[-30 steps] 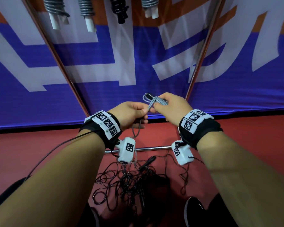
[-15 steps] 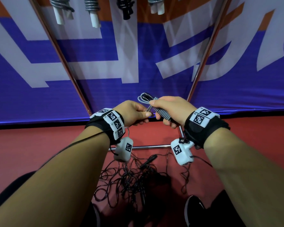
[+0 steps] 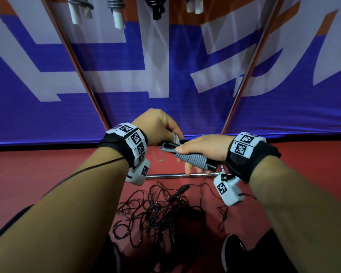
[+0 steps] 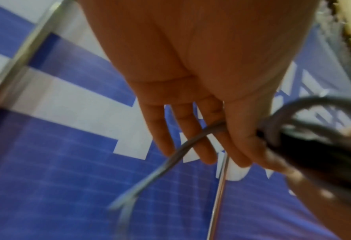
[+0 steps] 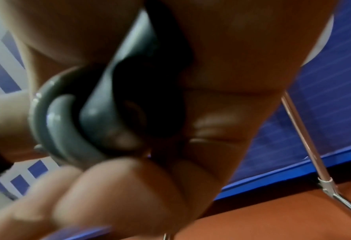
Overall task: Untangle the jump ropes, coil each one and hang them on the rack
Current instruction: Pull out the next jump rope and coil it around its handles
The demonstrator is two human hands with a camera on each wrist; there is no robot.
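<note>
Grey jump rope [image 3: 193, 159], wound in tight turns round its black handles [image 3: 210, 165], lies across the right hand [image 3: 204, 147], whose fingers are curled round the bundle and grip it in front of the person's body, above the red floor [image 3: 47, 174]. From the right wrist view the grey cord [image 5: 53, 120] loops round the dark handle end [image 5: 141, 91] inside that closed grasp. A short loop of cord sticks out of the bundle toward the left hand [image 3: 156, 128], which sits just beside the right one. In the left wrist view the left hand's fingers [image 4: 164, 129] hang nearly straight, and the free grey strand [image 4: 182, 146] passes between them; whether thumb and forefinger pinch it I cannot tell.

Below the hands a tangle of thin black jump ropes [image 3: 158, 211] lies on the floor, with one black handle [image 3: 180, 191] on top. A chrome rack bar [image 3: 177, 175] runs just beyond the tangle, and two slanted rack poles [image 3: 244, 75] rise before a blue and white banner [image 3: 126, 66]. Coiled ropes [image 3: 114, 8] hang at the top edge of the head view.
</note>
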